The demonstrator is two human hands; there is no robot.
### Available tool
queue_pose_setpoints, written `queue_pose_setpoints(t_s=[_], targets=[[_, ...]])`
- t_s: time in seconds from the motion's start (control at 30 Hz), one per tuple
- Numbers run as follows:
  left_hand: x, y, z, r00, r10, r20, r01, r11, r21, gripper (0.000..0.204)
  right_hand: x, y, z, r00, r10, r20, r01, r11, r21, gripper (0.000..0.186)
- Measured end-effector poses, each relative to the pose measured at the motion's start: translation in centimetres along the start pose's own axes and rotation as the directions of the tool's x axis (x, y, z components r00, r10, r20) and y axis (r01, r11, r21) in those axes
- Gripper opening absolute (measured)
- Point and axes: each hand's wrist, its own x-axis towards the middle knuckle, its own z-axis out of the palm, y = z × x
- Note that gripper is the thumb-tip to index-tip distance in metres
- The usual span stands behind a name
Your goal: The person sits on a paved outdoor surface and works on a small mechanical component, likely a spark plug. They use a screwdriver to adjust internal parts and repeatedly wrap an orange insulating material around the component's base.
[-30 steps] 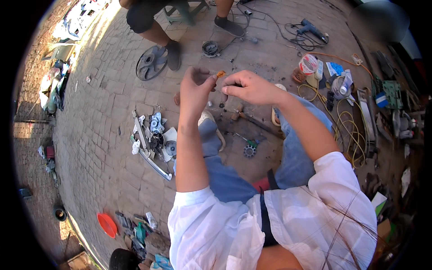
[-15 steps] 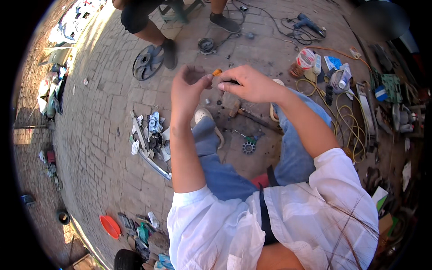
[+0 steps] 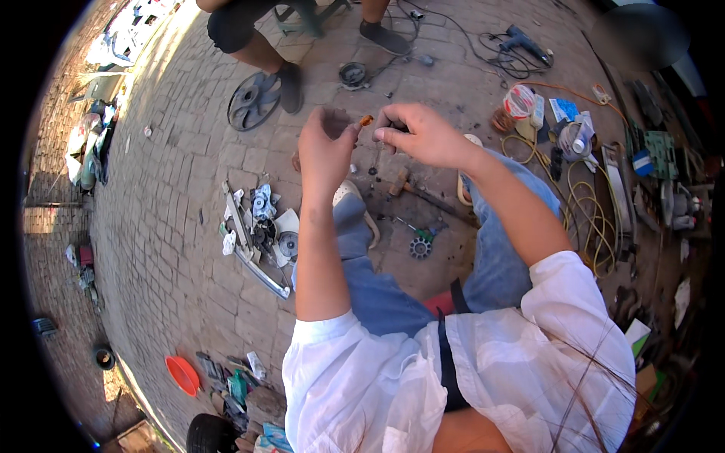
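Note:
Between the thumb and fingertips of my left hand (image 3: 328, 145) is a small orange-brown piece (image 3: 366, 120), too small to name more exactly. Just to its right, apart from it, my right hand (image 3: 421, 136) has its fingers curled in against the thumb. Whether anything is in that grip is hidden. On the paving below my hands lie a hammer (image 3: 430, 198) with a dark handle and a notched dark round part (image 3: 420, 248). A green-handled tool (image 3: 424, 235) rests beside the round part.
Another person's leg (image 3: 260, 53) is ahead, beside a bladed fan wheel (image 3: 253, 101). Scrap parts (image 3: 260, 219) lie left of my feet. At the right are a heat-gun-shaped tool (image 3: 526, 44), a red-and-white tub (image 3: 519, 101) and coiled yellow cord (image 3: 593, 219). An orange-red basin (image 3: 182, 376) sits lower left.
My hands have drawn slightly apart. The orange-brown piece stays in my left fingertips, while my right fingers are now clear of it. The whole view has shifted a little.

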Motion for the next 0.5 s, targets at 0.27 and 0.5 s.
queue_pose_setpoints(t_s=[0.27,0.5], targets=[[-0.1,0.2,-0.9,0.934,-0.039,0.354,0.188,0.898,-0.398,0.019,0.4,0.2,-1.9,0.996,0.069,-0.053,-0.059,0.984,0.169,0.021],[-0.2,0.5,0.4,1.0,-0.011,-0.021,0.007,0.986,-0.165,0.019,-0.1,-0.3,-0.5,0.995,0.098,0.028,-0.1,0.991,0.084,0.015]])
